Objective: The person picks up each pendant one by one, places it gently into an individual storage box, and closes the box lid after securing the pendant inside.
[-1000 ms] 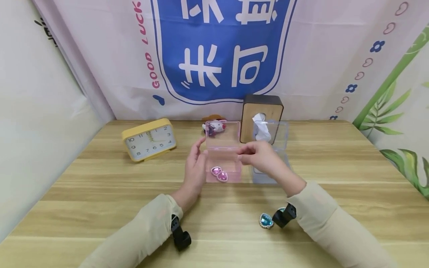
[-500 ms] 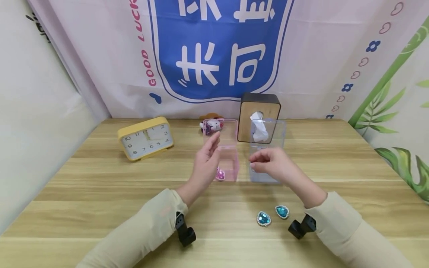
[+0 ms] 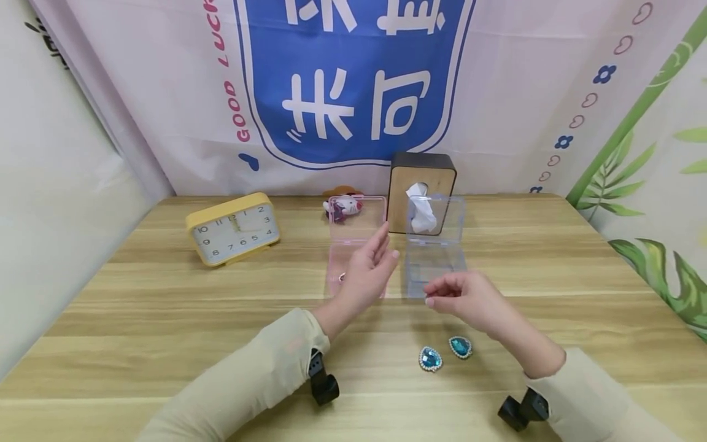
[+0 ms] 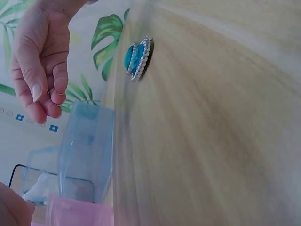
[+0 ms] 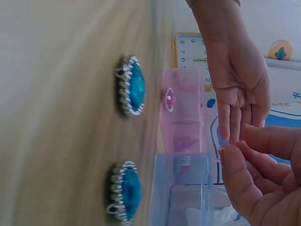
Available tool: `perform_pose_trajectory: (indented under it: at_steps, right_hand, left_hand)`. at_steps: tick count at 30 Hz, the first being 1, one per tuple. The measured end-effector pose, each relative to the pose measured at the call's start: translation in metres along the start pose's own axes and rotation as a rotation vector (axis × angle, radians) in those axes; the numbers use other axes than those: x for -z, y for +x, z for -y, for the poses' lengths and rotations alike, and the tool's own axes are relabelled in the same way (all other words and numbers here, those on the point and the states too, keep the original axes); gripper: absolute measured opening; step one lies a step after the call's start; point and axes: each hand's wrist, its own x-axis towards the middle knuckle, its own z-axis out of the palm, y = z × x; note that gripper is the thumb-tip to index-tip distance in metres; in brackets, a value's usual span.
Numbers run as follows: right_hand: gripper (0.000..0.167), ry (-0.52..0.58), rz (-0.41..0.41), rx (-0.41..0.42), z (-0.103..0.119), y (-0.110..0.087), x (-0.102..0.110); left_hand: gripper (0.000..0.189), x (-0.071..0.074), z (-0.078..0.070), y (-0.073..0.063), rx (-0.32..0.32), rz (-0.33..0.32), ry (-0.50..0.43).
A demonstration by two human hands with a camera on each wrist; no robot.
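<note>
Two teal teardrop gems with pearl-like rims, the left one [image 3: 430,358] and the right one [image 3: 460,347], lie on the table. My right hand [image 3: 466,301] hovers just behind them with fingers loosely bent and nothing held. Behind it stands a clear blue box [image 3: 436,255] with its lid raised. Over the front of a clear pink box [image 3: 336,261], also lid up, my left hand [image 3: 364,267] is held out, fingers extended and holding nothing. A pink gem [image 5: 169,99] shows inside the pink box in the right wrist view; in the head view the left hand mostly hides the contents.
A yellow clock [image 3: 234,230] stands at the back left. Behind the boxes are a small plush-like figure [image 3: 345,207] and a wood-fronted tissue box [image 3: 422,169]. A printed cloth [image 3: 342,153] hangs along the table's back edge.
My left hand has moved right, across the front of the pink box. My right hand has left the pink box, moving right and nearer to the teal gems. The head view has shifted slightly.
</note>
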Motion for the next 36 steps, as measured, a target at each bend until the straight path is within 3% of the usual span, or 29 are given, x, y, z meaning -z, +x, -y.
perform_pose_trajectory:
  at_steps: [8,22,27,36]
  right_hand:
    - [0.027,-0.017,0.095,0.045,-0.009,-0.011,-0.006]
    - [0.034,-0.033,0.269,0.181,-0.026,-0.023,-0.014]
    - [0.032,-0.085,0.265,0.205,-0.028,-0.025,-0.017]
    - [0.027,-0.191,0.215,0.239,-0.03,-0.029,-0.024]
  left_hand:
    - [0.065,-0.018,0.005,0.002,0.054,0.034,0.029]
    - [0.072,-0.041,0.015,0.003,0.067,0.03,0.179]
    - [0.072,-0.045,0.02,0.001,0.081,0.043,0.264]
    - [0.072,-0.052,0.029,0.0,0.097,0.037,0.277]
